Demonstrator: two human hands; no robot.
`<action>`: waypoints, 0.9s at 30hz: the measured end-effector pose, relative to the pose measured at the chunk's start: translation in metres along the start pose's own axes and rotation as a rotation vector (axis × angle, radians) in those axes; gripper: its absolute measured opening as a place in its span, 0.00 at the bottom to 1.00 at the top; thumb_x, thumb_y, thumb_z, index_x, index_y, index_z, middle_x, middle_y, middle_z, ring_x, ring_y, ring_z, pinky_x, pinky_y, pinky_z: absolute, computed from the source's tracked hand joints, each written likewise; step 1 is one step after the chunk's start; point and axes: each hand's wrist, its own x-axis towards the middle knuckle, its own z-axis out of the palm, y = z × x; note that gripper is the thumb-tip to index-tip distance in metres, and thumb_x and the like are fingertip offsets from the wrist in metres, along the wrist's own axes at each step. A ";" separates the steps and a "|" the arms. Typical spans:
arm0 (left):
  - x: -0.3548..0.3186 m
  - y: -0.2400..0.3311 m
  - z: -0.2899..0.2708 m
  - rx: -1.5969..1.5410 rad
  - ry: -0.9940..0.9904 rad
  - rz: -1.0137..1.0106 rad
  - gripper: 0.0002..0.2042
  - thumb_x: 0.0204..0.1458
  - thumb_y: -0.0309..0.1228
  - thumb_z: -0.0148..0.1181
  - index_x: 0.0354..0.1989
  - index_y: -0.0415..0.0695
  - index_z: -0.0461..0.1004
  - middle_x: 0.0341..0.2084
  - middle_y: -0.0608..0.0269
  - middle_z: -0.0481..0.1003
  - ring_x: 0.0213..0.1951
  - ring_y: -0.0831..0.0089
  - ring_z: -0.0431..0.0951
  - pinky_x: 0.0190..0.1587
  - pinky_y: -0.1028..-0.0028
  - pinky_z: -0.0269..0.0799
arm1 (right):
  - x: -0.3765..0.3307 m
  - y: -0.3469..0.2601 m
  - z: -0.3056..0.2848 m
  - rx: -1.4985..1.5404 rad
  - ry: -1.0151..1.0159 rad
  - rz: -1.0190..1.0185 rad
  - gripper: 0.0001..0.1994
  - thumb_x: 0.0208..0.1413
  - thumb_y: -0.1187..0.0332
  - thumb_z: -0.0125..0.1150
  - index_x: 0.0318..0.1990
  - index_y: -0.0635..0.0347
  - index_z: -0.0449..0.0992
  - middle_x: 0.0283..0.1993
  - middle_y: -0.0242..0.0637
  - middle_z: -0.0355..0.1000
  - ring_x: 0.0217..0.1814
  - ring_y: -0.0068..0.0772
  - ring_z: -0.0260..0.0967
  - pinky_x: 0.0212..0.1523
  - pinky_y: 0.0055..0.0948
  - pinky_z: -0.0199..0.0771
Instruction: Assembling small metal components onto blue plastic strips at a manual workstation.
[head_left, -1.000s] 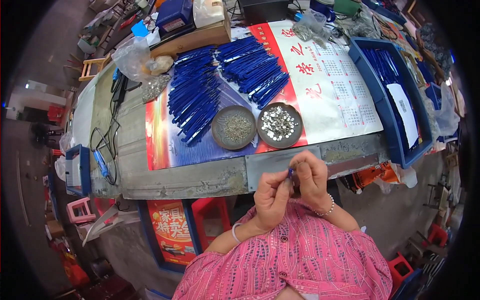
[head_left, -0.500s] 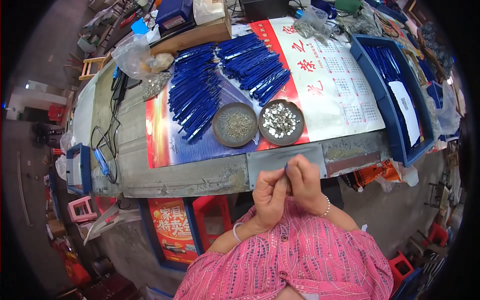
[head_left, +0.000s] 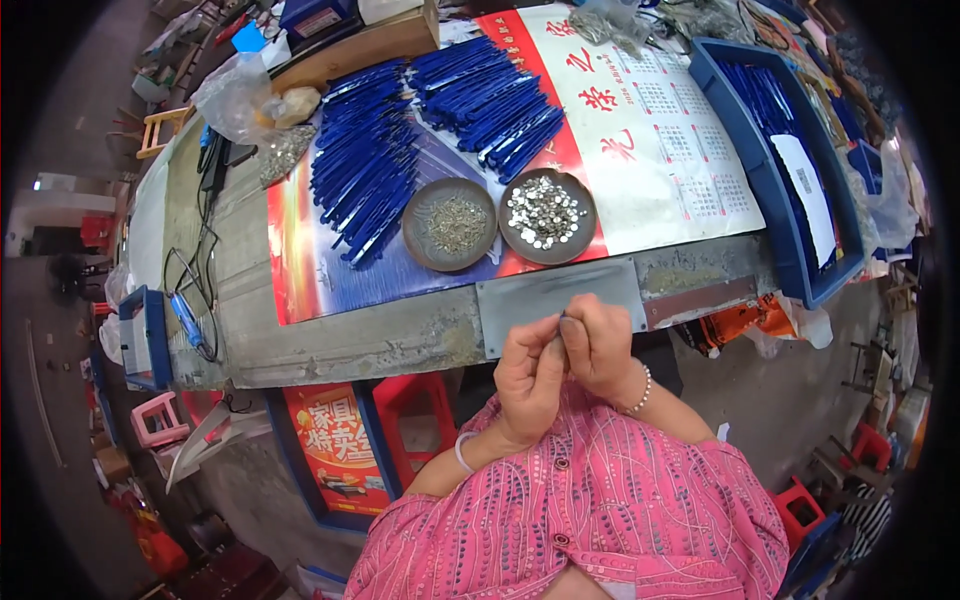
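My left hand [head_left: 529,378] and my right hand [head_left: 598,345] meet fingertip to fingertip at the table's near edge. Both are closed in a pinch, and whatever lies between them is too small and covered to name. Just beyond my fingers lies a flat grey metal plate [head_left: 510,318]. Past it stand two round dark dishes side by side: the left dish [head_left: 413,246] holds tiny metal pieces [head_left: 452,224], the right dish [head_left: 586,240] small shiny silver discs [head_left: 545,212]. Behind them are two piles of slim blue strips, a left pile [head_left: 365,160] and a right pile [head_left: 490,100].
A blue tray [head_left: 790,240] with more blue strips and a white paper sits at the right edge. Under the dishes lies a red and white calendar sheet [head_left: 640,215]. Left are a plastic bag [head_left: 232,100], cables and a blue-handled tool [head_left: 186,318]. Red stools [head_left: 415,420] stand below.
The view has shifted, so the table and dishes appear slightly higher and further left. My hands stay pinched together at nearly the same spot.
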 end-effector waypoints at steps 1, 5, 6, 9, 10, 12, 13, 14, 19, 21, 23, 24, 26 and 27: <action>0.002 0.003 0.003 -0.031 0.034 -0.026 0.12 0.60 0.20 0.45 0.52 0.38 0.62 0.39 0.62 0.72 0.32 0.85 0.68 0.33 0.84 0.64 | 0.000 -0.007 -0.003 0.151 -0.061 0.242 0.08 0.53 0.70 0.59 0.28 0.62 0.67 0.17 0.38 0.64 0.16 0.37 0.64 0.18 0.31 0.63; 0.001 0.004 0.005 -0.048 0.078 0.007 0.11 0.59 0.20 0.46 0.50 0.39 0.64 0.32 0.64 0.72 0.22 0.88 0.63 0.22 0.86 0.58 | 0.003 -0.017 -0.011 0.343 -0.117 0.441 0.08 0.52 0.72 0.58 0.30 0.64 0.66 0.22 0.37 0.66 0.21 0.32 0.64 0.21 0.26 0.62; 0.000 0.005 0.006 -0.039 0.099 0.023 0.10 0.59 0.20 0.46 0.49 0.39 0.64 0.30 0.65 0.72 0.21 0.88 0.63 0.22 0.86 0.58 | 0.003 -0.017 -0.010 0.231 -0.058 0.252 0.07 0.51 0.73 0.59 0.30 0.65 0.66 0.23 0.38 0.66 0.22 0.33 0.65 0.22 0.26 0.62; -0.004 0.002 0.003 0.041 0.118 0.029 0.09 0.59 0.20 0.47 0.48 0.39 0.65 0.28 0.66 0.71 0.21 0.88 0.62 0.22 0.87 0.58 | -0.001 -0.014 -0.006 0.147 -0.048 0.105 0.06 0.50 0.76 0.58 0.31 0.64 0.66 0.26 0.39 0.66 0.25 0.38 0.65 0.27 0.31 0.64; -0.005 0.000 0.000 0.039 0.119 0.025 0.09 0.59 0.20 0.47 0.48 0.39 0.65 0.28 0.66 0.71 0.21 0.88 0.62 0.22 0.87 0.58 | -0.002 -0.012 -0.004 0.145 -0.049 0.109 0.06 0.50 0.76 0.58 0.31 0.64 0.66 0.26 0.39 0.66 0.25 0.38 0.65 0.27 0.31 0.64; -0.008 -0.004 -0.008 0.031 0.066 0.047 0.10 0.58 0.18 0.47 0.48 0.35 0.65 0.40 0.61 0.72 0.40 0.82 0.71 0.44 0.82 0.69 | -0.003 -0.008 0.000 -0.038 -0.002 -0.025 0.07 0.49 0.75 0.59 0.33 0.61 0.67 0.26 0.38 0.65 0.25 0.41 0.64 0.31 0.37 0.64; -0.008 -0.004 -0.007 0.029 0.066 0.041 0.10 0.58 0.18 0.47 0.48 0.35 0.65 0.40 0.61 0.72 0.40 0.82 0.71 0.44 0.82 0.69 | -0.004 -0.009 0.000 -0.041 -0.003 -0.020 0.07 0.49 0.75 0.59 0.33 0.61 0.67 0.26 0.38 0.65 0.25 0.41 0.64 0.31 0.37 0.64; -0.007 -0.002 -0.006 0.097 0.089 0.049 0.09 0.58 0.19 0.47 0.47 0.37 0.65 0.35 0.64 0.72 0.31 0.85 0.67 0.33 0.85 0.63 | -0.005 -0.011 -0.001 -0.100 -0.037 -0.018 0.07 0.49 0.75 0.59 0.34 0.60 0.67 0.26 0.38 0.65 0.25 0.42 0.63 0.33 0.38 0.63; -0.003 -0.003 0.001 0.160 0.121 0.030 0.08 0.58 0.20 0.48 0.45 0.40 0.66 0.28 0.67 0.71 0.21 0.89 0.62 0.22 0.87 0.57 | -0.007 -0.016 -0.005 -0.188 -0.085 0.046 0.05 0.51 0.75 0.56 0.33 0.61 0.66 0.25 0.39 0.63 0.25 0.42 0.63 0.32 0.39 0.62; -0.001 0.000 0.004 0.008 0.137 -0.057 0.08 0.59 0.20 0.48 0.45 0.40 0.66 0.27 0.68 0.71 0.21 0.89 0.62 0.22 0.87 0.56 | -0.005 -0.023 -0.008 0.209 -0.145 0.541 0.03 0.53 0.75 0.54 0.32 0.64 0.67 0.25 0.40 0.64 0.25 0.42 0.63 0.29 0.38 0.64; 0.000 -0.001 0.005 -0.012 0.120 -0.029 0.08 0.59 0.20 0.47 0.46 0.40 0.65 0.28 0.67 0.71 0.22 0.89 0.63 0.22 0.87 0.57 | 0.000 -0.023 -0.020 0.379 -0.170 0.634 0.03 0.53 0.75 0.53 0.32 0.65 0.67 0.25 0.41 0.64 0.25 0.42 0.64 0.28 0.37 0.64; 0.002 -0.002 0.005 -0.031 0.105 -0.003 0.09 0.59 0.20 0.47 0.46 0.40 0.65 0.29 0.66 0.72 0.23 0.88 0.64 0.23 0.87 0.58 | 0.003 -0.022 -0.023 0.550 -0.196 0.729 0.03 0.54 0.75 0.52 0.32 0.66 0.67 0.25 0.42 0.65 0.25 0.42 0.64 0.27 0.36 0.64; 0.002 -0.002 0.004 -0.048 0.110 0.033 0.09 0.59 0.20 0.46 0.47 0.40 0.64 0.29 0.65 0.72 0.24 0.88 0.64 0.24 0.87 0.59 | 0.002 -0.013 -0.013 0.413 -0.159 0.510 0.02 0.52 0.77 0.54 0.32 0.66 0.68 0.25 0.41 0.66 0.25 0.41 0.65 0.27 0.35 0.64; 0.000 -0.001 0.003 0.011 0.109 0.044 0.09 0.59 0.19 0.46 0.47 0.39 0.64 0.31 0.64 0.72 0.26 0.87 0.66 0.26 0.86 0.61 | 0.002 -0.008 -0.008 0.288 -0.120 0.289 0.02 0.52 0.78 0.53 0.33 0.66 0.68 0.25 0.41 0.65 0.25 0.39 0.64 0.28 0.32 0.65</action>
